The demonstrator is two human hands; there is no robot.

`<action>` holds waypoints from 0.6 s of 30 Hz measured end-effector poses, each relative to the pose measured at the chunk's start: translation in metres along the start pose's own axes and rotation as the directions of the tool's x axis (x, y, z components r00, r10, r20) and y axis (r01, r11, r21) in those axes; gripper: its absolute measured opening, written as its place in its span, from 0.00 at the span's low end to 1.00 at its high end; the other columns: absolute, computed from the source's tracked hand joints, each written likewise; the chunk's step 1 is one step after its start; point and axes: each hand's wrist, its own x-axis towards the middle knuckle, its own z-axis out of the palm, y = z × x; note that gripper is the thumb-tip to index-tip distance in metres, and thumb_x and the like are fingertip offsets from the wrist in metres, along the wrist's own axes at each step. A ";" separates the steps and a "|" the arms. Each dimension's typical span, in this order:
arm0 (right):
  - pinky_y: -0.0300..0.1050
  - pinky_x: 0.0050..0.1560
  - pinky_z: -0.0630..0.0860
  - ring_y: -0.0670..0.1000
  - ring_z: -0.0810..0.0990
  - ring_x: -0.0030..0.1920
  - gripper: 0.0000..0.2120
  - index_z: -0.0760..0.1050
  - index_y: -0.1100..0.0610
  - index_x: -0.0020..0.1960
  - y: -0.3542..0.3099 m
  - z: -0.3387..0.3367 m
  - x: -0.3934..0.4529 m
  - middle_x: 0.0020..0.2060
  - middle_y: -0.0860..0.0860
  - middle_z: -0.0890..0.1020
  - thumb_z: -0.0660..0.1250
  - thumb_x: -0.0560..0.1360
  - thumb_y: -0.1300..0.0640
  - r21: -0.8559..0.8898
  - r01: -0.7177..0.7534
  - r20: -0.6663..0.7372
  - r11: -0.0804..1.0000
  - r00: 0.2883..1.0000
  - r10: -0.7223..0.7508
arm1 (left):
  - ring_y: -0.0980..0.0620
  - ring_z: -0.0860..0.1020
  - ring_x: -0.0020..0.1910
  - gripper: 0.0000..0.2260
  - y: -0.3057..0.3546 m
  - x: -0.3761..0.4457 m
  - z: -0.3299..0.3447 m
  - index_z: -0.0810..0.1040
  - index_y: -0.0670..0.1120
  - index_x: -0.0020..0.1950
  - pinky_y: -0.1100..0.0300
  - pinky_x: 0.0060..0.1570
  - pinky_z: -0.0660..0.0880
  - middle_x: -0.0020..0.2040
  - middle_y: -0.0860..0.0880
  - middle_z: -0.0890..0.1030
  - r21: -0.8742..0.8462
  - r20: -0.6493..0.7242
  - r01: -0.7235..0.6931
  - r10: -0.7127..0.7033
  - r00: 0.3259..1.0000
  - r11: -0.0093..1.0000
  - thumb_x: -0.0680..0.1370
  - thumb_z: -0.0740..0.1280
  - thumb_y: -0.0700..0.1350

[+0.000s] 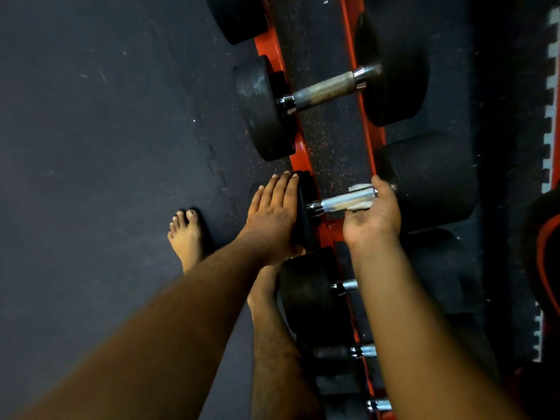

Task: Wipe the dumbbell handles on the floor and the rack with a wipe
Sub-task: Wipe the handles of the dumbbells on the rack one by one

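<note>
Head view: at frame centre the left hand [272,213] lies flat, fingers straight, on the near weight of a dumbbell [430,183]. The right hand [374,216] curls around its knurled handle [348,200], holding a white wipe [359,187] against it. The dumbbell sits on an orange rack [303,159] over dark rubber floor mats [106,131].

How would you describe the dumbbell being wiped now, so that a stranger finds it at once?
Start at the orange rack, which carries a row of black dumbbells. The dumbbell being wiped lies just nearer the person than the one whose whole handle is bare. Only it has hands on it: the left hand flat against one end, and the right hand holding a white wipe around its handle.
</note>
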 end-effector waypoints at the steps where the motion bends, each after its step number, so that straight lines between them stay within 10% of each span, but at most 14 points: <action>1: 0.52 0.62 0.78 0.54 0.84 0.55 0.12 0.80 0.60 0.55 0.002 -0.001 -0.003 0.52 0.55 0.85 0.74 0.74 0.56 0.010 0.007 -0.022 1.000 1.000 -0.006 | 0.45 0.38 0.82 0.67 0.000 0.000 0.000 0.35 0.46 0.82 0.46 0.80 0.39 0.83 0.46 0.39 -0.001 -0.001 -0.001 0.001 1.000 1.000 0.63 0.81 0.60; 7: 0.45 0.37 0.80 0.49 0.84 0.35 0.08 0.75 0.56 0.44 -0.006 0.005 -0.003 0.34 0.51 0.84 0.65 0.81 0.56 -0.019 -0.027 0.058 0.999 0.998 0.028 | 0.45 0.38 0.82 0.67 0.002 0.000 -0.002 0.35 0.45 0.82 0.46 0.80 0.39 0.83 0.46 0.39 0.003 0.002 0.003 -0.003 1.000 1.000 0.62 0.82 0.60; 12: 0.54 0.66 0.76 0.55 0.82 0.57 0.06 0.79 0.59 0.52 0.009 -0.005 -0.009 0.53 0.56 0.84 0.70 0.77 0.58 0.001 -0.020 0.035 1.000 0.999 0.020 | 0.45 0.38 0.82 0.67 0.002 -0.001 -0.002 0.36 0.44 0.82 0.46 0.80 0.39 0.83 0.45 0.40 0.004 -0.002 -0.003 0.003 1.000 1.000 0.63 0.81 0.61; 18: 0.50 0.55 0.80 0.57 0.82 0.59 0.17 0.76 0.62 0.66 0.010 -0.006 0.000 0.60 0.60 0.82 0.67 0.80 0.54 -0.024 -0.016 0.071 1.000 0.997 0.018 | 0.45 0.37 0.82 0.67 0.003 -0.001 -0.006 0.34 0.45 0.82 0.45 0.80 0.39 0.83 0.45 0.39 -0.004 0.022 -0.001 0.001 1.000 1.000 0.64 0.82 0.60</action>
